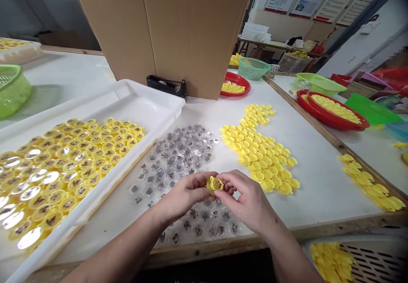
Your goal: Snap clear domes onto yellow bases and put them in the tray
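Observation:
Between the fingertips of both hands is a small round yellow plastic case [215, 184] with a dark printed figure inside its rim. My left hand [188, 191] pinches it from the left, and my right hand [244, 193] grips its right edge. Beneath and behind my hands lie many clear round discs [178, 151] with small printed figures. To the right, a spread of plain yellow cases [267, 159] covers part of the white table [315, 193]. On the left, a white tray [153, 98] bears rows of yellow cases with printed figures [73, 155].
A black tape dispenser [166, 86] stands against a tall cardboard box [188, 32]. Behind are a red plate [237, 79] and a green basket [253, 68]. More yellow pieces [371, 183] line the wooden edge at right. A slotted crate [376, 257] sits below the table.

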Motion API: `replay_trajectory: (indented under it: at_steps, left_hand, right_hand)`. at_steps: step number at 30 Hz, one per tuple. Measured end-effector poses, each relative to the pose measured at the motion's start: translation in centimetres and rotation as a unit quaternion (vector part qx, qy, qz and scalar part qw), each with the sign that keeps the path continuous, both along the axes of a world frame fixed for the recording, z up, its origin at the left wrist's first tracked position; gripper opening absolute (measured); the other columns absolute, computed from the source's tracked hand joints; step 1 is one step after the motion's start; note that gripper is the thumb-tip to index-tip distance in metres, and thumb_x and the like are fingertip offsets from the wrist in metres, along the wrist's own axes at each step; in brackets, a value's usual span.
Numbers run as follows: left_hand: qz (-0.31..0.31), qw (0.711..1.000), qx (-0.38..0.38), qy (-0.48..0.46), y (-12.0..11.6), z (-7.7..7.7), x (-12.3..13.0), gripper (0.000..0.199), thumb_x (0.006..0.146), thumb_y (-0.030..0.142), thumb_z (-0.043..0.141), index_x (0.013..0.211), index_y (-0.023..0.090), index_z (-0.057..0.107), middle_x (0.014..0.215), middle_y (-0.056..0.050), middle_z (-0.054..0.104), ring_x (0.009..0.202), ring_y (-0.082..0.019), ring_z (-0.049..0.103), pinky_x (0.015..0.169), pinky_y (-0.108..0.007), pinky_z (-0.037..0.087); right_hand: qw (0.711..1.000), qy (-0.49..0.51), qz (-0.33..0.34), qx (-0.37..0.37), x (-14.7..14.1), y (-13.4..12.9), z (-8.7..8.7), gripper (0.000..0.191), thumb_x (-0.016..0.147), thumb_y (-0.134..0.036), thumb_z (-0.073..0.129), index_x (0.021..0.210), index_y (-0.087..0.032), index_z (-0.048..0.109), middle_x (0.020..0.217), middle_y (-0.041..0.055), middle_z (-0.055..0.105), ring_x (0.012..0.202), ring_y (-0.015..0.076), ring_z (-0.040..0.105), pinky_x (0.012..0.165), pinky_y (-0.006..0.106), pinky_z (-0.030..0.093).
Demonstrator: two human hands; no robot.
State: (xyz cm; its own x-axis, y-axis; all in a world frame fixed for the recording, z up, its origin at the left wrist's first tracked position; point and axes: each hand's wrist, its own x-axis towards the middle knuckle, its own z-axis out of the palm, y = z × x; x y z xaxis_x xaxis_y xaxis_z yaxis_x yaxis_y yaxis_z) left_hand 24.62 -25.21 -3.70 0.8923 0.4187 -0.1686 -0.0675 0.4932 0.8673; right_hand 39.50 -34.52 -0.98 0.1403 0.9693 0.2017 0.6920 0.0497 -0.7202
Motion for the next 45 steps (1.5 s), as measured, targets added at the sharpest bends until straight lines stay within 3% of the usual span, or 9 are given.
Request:
replay_trajectory:
  at_steps: [3, 7, 14, 19, 25, 31, 40, 45]
  left_hand:
    - [0.045, 0.995, -0.091, 0.005, -0.1, -0.7, 0.0, 0.026, 0.076, 0.030, 0.068, 0.095, 0.014, 0.062, 0.091, -0.005, 0.063, 0.086, -0.016, 0.060, 0.080, -0.030, 0.048]
    - [0.085, 0.991, -0.101, 0.010, -0.5, -1.7, 0.2, 0.026, 0.072, 0.034, 0.072, 0.083, 0.014, 0.059, 0.081, -0.002, 0.063, 0.076, -0.014, 0.061, 0.073, -0.030, 0.051]
    - [0.055, 0.988, -0.139, -0.020, -0.7, -2.0, 0.2, 0.033, 0.073, 0.031, 0.073, 0.101, 0.016, 0.065, 0.092, -0.005, 0.065, 0.079, -0.012, 0.060, 0.078, -0.028, 0.050]
    - [0.076, 0.987, -0.136, -0.038, -0.9, -2.1, 0.2, 0.025, 0.073, 0.028, 0.073, 0.095, 0.016, 0.068, 0.090, -0.004, 0.066, 0.079, -0.012, 0.060, 0.078, -0.026, 0.048]
    - [0.082, 0.987, -0.139, -0.019, -0.6, -2.8, 0.3, 0.039, 0.069, 0.024, 0.076, 0.105, 0.017, 0.063, 0.093, -0.006, 0.066, 0.080, -0.015, 0.063, 0.074, -0.028, 0.050]
    - [0.094, 0.988, -0.122, -0.026, -0.7, -3.0, 0.4, 0.035, 0.066, 0.021, 0.078, 0.097, 0.014, 0.065, 0.089, -0.005, 0.067, 0.077, -0.014, 0.062, 0.071, -0.026, 0.051]
    - [0.119, 0.985, -0.123, 0.011, -1.1, -1.9, 0.5, 0.041, 0.061, 0.025, 0.080, 0.099, 0.017, 0.069, 0.087, -0.003, 0.070, 0.077, -0.013, 0.063, 0.076, -0.029, 0.050]
    - [0.126, 0.988, -0.084, 0.011, -1.3, -1.5, 0.4, 0.043, 0.065, 0.030, 0.076, 0.105, 0.017, 0.066, 0.091, -0.004, 0.070, 0.083, -0.016, 0.062, 0.082, -0.033, 0.048]
  right_hand:
    - [1.000, 0.005, -0.011, -0.008, -0.3, 0.1, 0.0, 0.021, 0.078, -0.014, 0.059, 0.098, -0.020, 0.061, 0.084, 0.0011, 0.059, 0.068, 0.0110, 0.058, 0.060, 0.022, 0.048]
    - [0.998, -0.020, 0.042, -0.034, -0.2, 0.1, 0.1, 0.033, 0.083, -0.013, 0.055, 0.112, -0.027, 0.059, 0.084, 0.0003, 0.055, 0.070, 0.0108, 0.057, 0.060, 0.022, 0.046]
    - [0.997, -0.051, 0.054, -0.037, 0.2, 0.3, 0.6, 0.019, 0.078, -0.012, 0.063, 0.094, -0.022, 0.062, 0.086, 0.0007, 0.052, 0.072, 0.0117, 0.054, 0.064, 0.024, 0.045]
    - [0.998, -0.048, 0.048, 0.001, 0.0, 0.2, 0.1, 0.033, 0.080, -0.013, 0.062, 0.110, -0.027, 0.060, 0.084, 0.0002, 0.053, 0.070, 0.0113, 0.056, 0.065, 0.024, 0.047]
    - [0.998, -0.053, 0.043, -0.005, 0.2, -0.3, -0.3, 0.027, 0.080, -0.009, 0.059, 0.104, -0.020, 0.061, 0.093, 0.0041, 0.059, 0.078, 0.0133, 0.061, 0.069, 0.025, 0.050]
    - [0.999, -0.054, 0.006, -0.004, 0.2, -0.3, -0.4, 0.022, 0.078, -0.014, 0.064, 0.099, -0.019, 0.063, 0.080, 0.0019, 0.061, 0.069, 0.0139, 0.062, 0.064, 0.026, 0.052]
    - [0.993, -0.113, 0.010, 0.028, -0.3, -0.4, -0.4, 0.022, 0.081, -0.016, 0.060, 0.102, -0.023, 0.061, 0.092, 0.0042, 0.065, 0.079, 0.0176, 0.064, 0.070, 0.030, 0.053]
    - [0.989, -0.145, 0.006, 0.034, -0.5, -0.2, -0.5, 0.024, 0.083, -0.015, 0.058, 0.105, -0.021, 0.060, 0.088, 0.0046, 0.064, 0.079, 0.0177, 0.063, 0.069, 0.029, 0.052]
